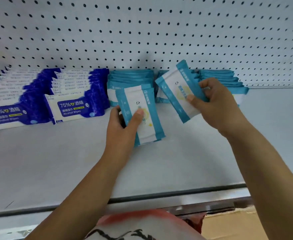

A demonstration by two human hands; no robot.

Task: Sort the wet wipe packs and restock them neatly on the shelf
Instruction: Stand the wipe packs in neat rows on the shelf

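— Navy and white at the far left: what is it?

— Two rows of alcohol wipe packs (76,105), leaning back on a white shelf (47,161) in front of a pegboard (142,32). Just to their right a near teal row (130,77) of packs begins.

— And the hands?

— Centre of the view, both over the shelf. The left grip (123,125), a bare hand, pinches the left pack (142,118), teal-edged with a white face. The thumb is on the front and the fingers are curled behind. Edges behind it suggest a second pack, but I cannot tell. Its long axis runs nearly straight away from the person, with the top leaning slightly left.

— Further right?

— The right grip (216,103) pinches the right pack (175,90) by its right edge, thumb on the face. This one is tilted more, its long axis slanting from upper left to lower right. Behind the hand stand the far teal rows (223,78).

— Which pack goes where?

— That is only a judgement. The left pack sits just in front of the near teal row, so the left grip is closer to that row. The right pack is raised in front of the far rows, closer to the right grip. Each would likely need turning to match its row before it is set at the front.
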